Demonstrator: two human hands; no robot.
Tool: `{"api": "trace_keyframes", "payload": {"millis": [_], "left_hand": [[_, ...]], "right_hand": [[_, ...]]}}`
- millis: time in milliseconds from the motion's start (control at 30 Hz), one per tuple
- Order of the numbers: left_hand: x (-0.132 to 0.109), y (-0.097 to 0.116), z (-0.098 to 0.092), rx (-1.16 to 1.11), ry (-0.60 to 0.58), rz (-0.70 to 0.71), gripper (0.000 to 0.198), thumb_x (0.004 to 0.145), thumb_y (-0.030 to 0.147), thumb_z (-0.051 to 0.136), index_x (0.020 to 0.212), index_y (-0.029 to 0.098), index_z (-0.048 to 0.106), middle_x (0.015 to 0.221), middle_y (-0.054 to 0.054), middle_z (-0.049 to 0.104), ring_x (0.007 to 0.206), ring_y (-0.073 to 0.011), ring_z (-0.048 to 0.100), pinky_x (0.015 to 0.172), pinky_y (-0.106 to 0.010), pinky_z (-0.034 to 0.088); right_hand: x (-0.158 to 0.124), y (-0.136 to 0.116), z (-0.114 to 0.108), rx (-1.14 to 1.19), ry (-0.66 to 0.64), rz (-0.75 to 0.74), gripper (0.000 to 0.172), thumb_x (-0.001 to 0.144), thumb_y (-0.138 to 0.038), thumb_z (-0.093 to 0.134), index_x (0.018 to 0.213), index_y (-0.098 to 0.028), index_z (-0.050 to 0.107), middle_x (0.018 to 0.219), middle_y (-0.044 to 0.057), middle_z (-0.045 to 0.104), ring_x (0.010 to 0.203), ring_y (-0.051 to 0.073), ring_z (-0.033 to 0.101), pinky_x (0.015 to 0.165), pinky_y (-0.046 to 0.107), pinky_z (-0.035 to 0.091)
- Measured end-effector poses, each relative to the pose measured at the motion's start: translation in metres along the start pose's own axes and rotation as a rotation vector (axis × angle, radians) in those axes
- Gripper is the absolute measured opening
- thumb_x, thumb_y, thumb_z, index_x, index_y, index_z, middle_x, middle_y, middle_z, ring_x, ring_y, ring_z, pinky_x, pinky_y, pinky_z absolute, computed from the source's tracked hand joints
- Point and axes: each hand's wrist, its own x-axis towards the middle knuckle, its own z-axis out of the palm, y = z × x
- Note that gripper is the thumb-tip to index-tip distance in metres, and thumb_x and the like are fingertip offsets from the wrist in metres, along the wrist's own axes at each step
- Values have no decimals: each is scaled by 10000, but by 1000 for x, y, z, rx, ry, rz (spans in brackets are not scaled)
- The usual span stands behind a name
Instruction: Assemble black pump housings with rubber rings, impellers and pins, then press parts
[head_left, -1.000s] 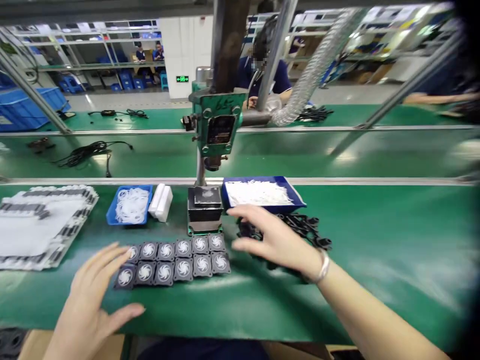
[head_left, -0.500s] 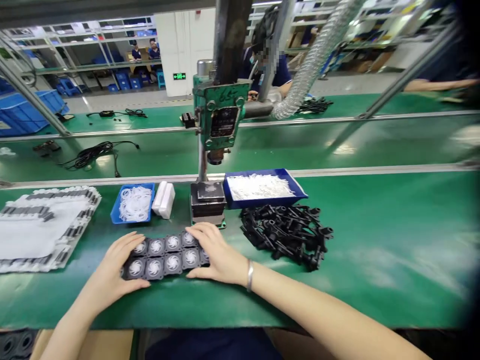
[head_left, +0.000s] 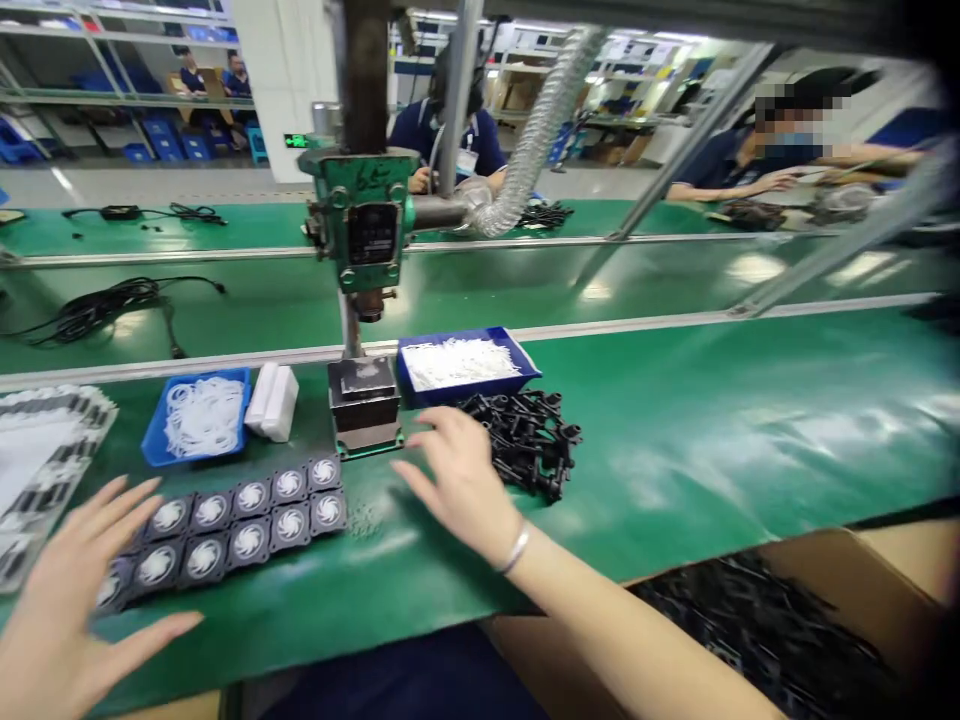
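Twelve o'clock is taken as straight ahead. A block of fan parts (head_left: pixel 246 538) is laid out flat in two rows, dark squares each marked with a pale swirl. Its left end is screened by the left hand (head_left: pixel 86 590), spread wide; whether contact is made cannot be told. From that hand the block is found at two o'clock; from the right hand (head_left: pixel 459 478), opened with nothing held, between eight and nine, over the green surface (head_left: pixel 712 430). Now around the block: at ten, pale sheets (head_left: pixel 22 455); before twelve, a blue tray (head_left: pixel 154 435) filled with white rings; after twelve, white blocks (head_left: pixel 272 402); half past one, a press base (head_left: pixel 365 402); at two, a dark blue tray (head_left: pixel 491 388) of white strips; towards three, heaped black parts (head_left: pixel 536 440), partly covered by the right hand.
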Motion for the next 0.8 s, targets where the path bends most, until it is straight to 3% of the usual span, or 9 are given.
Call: {"api": "trace_keyframes", "payload": {"millis": [67, 100, 233, 333, 467, 533, 667, 800], "left_hand": [[10, 43, 13, 96, -15, 14, 865, 780, 468, 752, 1503, 328, 299, 1492, -47, 461, 1332, -367, 464, 1132, -590, 350], [17, 62, 23, 124, -31, 93, 827, 794, 489, 734, 1485, 268, 338, 1409, -96, 545, 1255, -351, 538, 1077, -543, 407], [41, 109, 62, 195, -132, 187, 533, 904, 325, 650, 1390, 205, 467, 1260, -113, 664, 1195, -286, 588, 1015, -417, 388], [50, 119, 74, 245, -124, 189, 409, 928, 222, 609, 1328, 180, 534, 1179, -109, 697, 1142, -277, 605, 965, -398, 375], [50, 122, 77, 305, -75, 189, 352, 934, 193, 599, 1283, 169, 570, 1141, -107, 714, 1098, -284, 621, 923, -394, 367], [49, 124, 78, 324, -55, 182, 336, 940, 194, 592, 1275, 168, 573, 1148, -107, 717, 1099, -285, 622, 911, -393, 365], [44, 129, 84, 297, -1, 128, 324, 943, 209, 586, 1264, 175, 581, 1112, -101, 725, 1077, -288, 636, 914, -412, 384], [34, 144, 96, 110, -85, 100, 385, 950, 296, 586, 1318, 191, 538, 1128, -107, 698, 1065, -275, 646, 943, -418, 456]], "right_hand": [[-14, 24, -6, -209, 0, 88, 220, 902, -343, 653, 1002, -150, 625, 1181, 185, 591, 1190, 358, 498, 976, 544, 397], [-20, 34, -5, -273, -6, 87, 221, 892, -314, 666, 1019, -137, 626, 1187, 197, 588, 1189, 376, 498, 958, 556, 407], [-34, 47, 5, -264, 22, -12, 74, 911, -191, 625, 975, -155, 612, 1198, 162, 610, 1201, 354, 522, 949, 558, 440], [-42, 39, 10, -125, 24, -165, 52, 928, -125, 569, 902, -166, 589, 1203, 143, 621, 1247, 322, 524, 990, 546, 473], [-59, 27, 13, 4, -121, -335, 123, 941, -80, 496, 920, -153, 593, 1219, 155, 632, 1254, 298, 545, 975, 482, 552], [-67, 23, 10, 71, -187, -296, 101, 948, -137, 527, 1016, -154, 600, 1210, 152, 641, 1193, 292, 585, 960, 485, 568], [-75, 22, -2, 259, -237, -98, 339, 965, -201, 534, 1303, -199, 506, 1284, 137, 604, 1200, 255, 588, 1016, 480, 544], [-75, 29, -8, 412, -277, 38, 214, 965, -206, 547, 1170, -237, 603, 1204, 103, 615, 1139, 224, 614, 977, 423, 559]]}}
